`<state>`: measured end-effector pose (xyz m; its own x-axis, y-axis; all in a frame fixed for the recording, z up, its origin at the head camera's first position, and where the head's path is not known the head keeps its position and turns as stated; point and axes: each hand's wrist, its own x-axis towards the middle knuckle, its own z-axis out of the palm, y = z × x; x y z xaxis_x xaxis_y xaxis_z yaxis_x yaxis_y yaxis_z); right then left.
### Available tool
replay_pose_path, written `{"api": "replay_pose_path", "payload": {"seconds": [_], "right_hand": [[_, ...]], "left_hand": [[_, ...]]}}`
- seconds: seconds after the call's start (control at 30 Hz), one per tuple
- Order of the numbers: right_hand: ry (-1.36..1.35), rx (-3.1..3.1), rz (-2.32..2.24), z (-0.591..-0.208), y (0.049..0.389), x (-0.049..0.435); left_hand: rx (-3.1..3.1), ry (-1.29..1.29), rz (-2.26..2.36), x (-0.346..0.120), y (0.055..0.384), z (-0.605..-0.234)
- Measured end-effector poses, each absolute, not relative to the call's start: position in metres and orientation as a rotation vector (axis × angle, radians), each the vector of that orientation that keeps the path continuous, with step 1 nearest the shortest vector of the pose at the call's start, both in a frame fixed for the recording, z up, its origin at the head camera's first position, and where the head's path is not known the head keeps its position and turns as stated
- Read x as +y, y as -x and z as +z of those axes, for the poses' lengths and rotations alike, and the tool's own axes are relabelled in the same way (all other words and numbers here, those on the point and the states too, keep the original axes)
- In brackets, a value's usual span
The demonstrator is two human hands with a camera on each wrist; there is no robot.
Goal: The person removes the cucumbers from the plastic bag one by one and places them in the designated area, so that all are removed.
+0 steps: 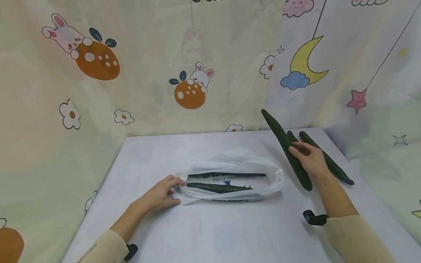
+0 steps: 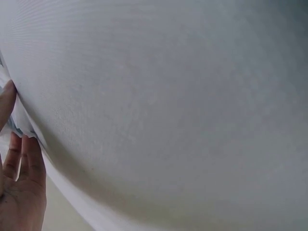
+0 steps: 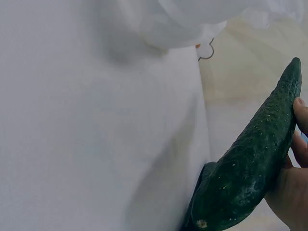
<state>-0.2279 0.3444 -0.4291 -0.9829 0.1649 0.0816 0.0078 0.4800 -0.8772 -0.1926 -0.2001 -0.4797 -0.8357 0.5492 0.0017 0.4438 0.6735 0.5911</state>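
A white plastic bag [image 1: 230, 160] lies on the table with its opening spread, and dark green cucumbers [image 1: 217, 187] show inside it. At the bag's left end, my left hand [image 1: 161, 193] pinches the bag's edge between thumb and fingers. To the right of the bag, my right hand [image 1: 309, 159] grips a long cucumber [image 1: 284, 144] about its middle, tilted above the table. Beneath and beside that hand lie two more cucumbers [image 1: 338, 170], partly hidden by it. In the right wrist view the held cucumber [image 3: 250, 163] shows its bumpy skin and blunt end.
The white table [image 1: 210, 230] runs back to a printed cloth backdrop [image 1: 148, 73] with rabbits, flowers and a moon. Another cloth side hangs at the right. Dark wrist straps [image 1: 315, 218] sit at both cuffs.
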Motion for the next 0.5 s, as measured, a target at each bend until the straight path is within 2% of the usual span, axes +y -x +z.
{"api": "replay_pose_path", "payload": {"seconds": [0.27, 0.5], "right_hand": [[0.325, -2.613, 1.470, -0.439, 0.227, 0.354], [0.375, -2.677, 1.394, -0.448, 0.226, 0.362]], "left_hand": [[2.716, -0.781, 0.871, -0.199, 0.194, -0.481], [2.721, -0.770, 0.854, -0.199, 0.194, -0.483]]}}
